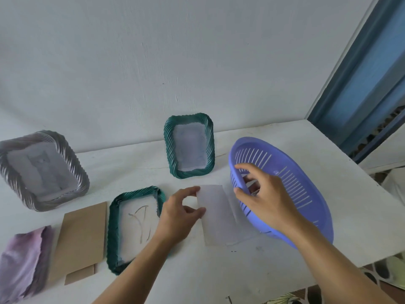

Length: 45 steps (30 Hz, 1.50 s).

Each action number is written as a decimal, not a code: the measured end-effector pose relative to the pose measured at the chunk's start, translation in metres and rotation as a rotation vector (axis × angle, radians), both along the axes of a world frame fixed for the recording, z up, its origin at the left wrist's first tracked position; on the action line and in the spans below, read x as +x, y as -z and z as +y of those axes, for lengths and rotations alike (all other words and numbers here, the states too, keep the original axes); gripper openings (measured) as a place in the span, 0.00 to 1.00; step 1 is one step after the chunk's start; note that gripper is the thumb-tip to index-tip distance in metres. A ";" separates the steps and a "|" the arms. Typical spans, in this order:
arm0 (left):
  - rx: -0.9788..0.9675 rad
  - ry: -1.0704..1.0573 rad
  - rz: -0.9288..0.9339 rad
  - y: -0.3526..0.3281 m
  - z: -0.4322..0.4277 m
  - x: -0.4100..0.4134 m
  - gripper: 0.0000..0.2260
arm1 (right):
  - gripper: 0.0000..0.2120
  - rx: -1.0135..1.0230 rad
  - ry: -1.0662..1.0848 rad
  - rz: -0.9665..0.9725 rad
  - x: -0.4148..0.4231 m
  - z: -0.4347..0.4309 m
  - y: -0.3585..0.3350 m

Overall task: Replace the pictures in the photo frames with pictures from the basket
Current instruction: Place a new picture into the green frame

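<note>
The left hand (179,213) pinches the left edge of a white picture (217,218) between thumb and curled fingers, at the middle of the tabletop (219,273), just beside the basket (295,194). The purple basket sits tilted near the right edge. The right hand (260,194) reaches over its near rim, thumb spread from curled fingers; I cannot tell whether it grips anything. Paper (251,183) shows inside the basket by those fingers, too blurred to read. A green frame (188,174) stands upright at the back edge, against the wall (153,62), with a pale picture in it. A second green frame, the flat frame (114,227), lies near the front edge, just left of the left hand and partly under its forearm, its middle pale with curved lines. A brown board (81,233) lies just beside the flat frame, on its left. A purple cloth (22,264) lies at the front left corner. A grey frame (81,172) leans at the back left.
</note>
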<state>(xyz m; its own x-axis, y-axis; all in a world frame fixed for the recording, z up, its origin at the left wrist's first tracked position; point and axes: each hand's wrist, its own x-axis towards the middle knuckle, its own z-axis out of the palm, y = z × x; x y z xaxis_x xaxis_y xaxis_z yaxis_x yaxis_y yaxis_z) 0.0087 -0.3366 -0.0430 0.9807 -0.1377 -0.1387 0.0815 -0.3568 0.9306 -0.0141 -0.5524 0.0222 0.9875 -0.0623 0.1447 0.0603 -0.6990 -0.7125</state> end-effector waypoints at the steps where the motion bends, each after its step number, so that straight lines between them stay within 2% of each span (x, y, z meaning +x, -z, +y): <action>1: -0.004 0.016 0.006 0.002 -0.004 0.000 0.22 | 0.19 0.017 -0.005 0.003 0.000 -0.002 -0.001; 8: 0.002 0.027 0.000 0.013 -0.023 0.005 0.23 | 0.19 0.028 -0.036 0.014 0.000 -0.002 0.000; 10: 0.108 0.037 -0.082 0.019 -0.026 0.003 0.24 | 0.20 0.025 -0.051 0.018 -0.001 -0.001 0.004; 14: 0.528 0.133 -0.317 0.033 -0.030 0.001 0.24 | 0.21 -0.021 -0.079 0.015 -0.002 0.004 0.012; 18: 0.671 0.210 -0.323 0.035 -0.027 0.005 0.24 | 0.22 -0.066 -0.120 0.012 -0.003 0.008 0.023; 20: 0.709 0.234 -0.335 0.033 -0.026 0.006 0.27 | 0.23 -0.073 -0.137 0.033 -0.003 0.010 0.027; 23: 0.662 0.245 -0.329 0.032 -0.023 0.009 0.27 | 0.22 -0.087 -0.158 0.027 -0.005 0.010 0.029; 26: 0.499 0.182 -0.350 0.023 -0.020 0.016 0.13 | 0.21 -0.050 -0.166 0.056 -0.004 0.008 0.027; 31: 0.274 0.048 -0.383 -0.011 -0.034 0.025 0.02 | 0.14 0.060 -0.124 0.083 0.002 -0.016 0.014; 33: 0.228 0.039 -0.374 -0.020 -0.043 0.025 0.04 | 0.10 0.024 -0.092 0.030 0.008 -0.034 0.012; 36: 0.232 0.029 -0.365 -0.025 -0.052 0.025 0.09 | 0.09 -0.171 -0.082 -0.015 0.023 -0.063 0.019; 41: 0.236 0.059 -0.319 -0.024 -0.055 0.027 0.14 | 0.14 -0.488 -0.143 0.054 0.046 -0.088 0.033; 45: 0.213 0.054 -0.264 -0.022 -0.051 0.029 0.19 | 0.20 -0.653 -0.235 0.117 0.054 -0.086 0.039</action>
